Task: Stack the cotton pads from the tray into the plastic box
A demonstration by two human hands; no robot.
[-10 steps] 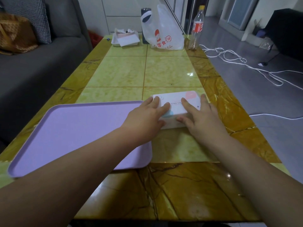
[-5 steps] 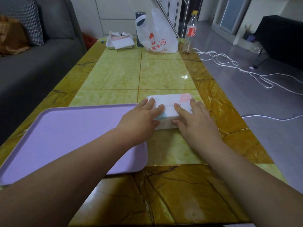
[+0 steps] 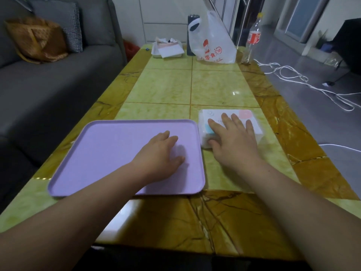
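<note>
A lilac tray (image 3: 109, 153) lies flat on the tiled table, with no cotton pads showing on it. Right beside its far right corner sits the white plastic box (image 3: 216, 119), lid on, with pink and blue marks on the lid. My right hand (image 3: 232, 139) rests flat on the lid with its fingers spread. My left hand (image 3: 162, 153) hovers over the tray's right part, fingers relaxed and holding nothing. The box's contents are hidden under the lid and my hand.
At the table's far end stand a white plastic bag (image 3: 213, 42), a dark cup (image 3: 192, 34), a clear bottle with a red label (image 3: 254, 36) and a white container with papers (image 3: 168, 48). A grey sofa (image 3: 48, 75) runs along the left. White cables (image 3: 304, 83) lie on the floor at right.
My left hand has left the box and moved left over the tray. My right hand has slid further onto the lid. The camera view has shifted right.
</note>
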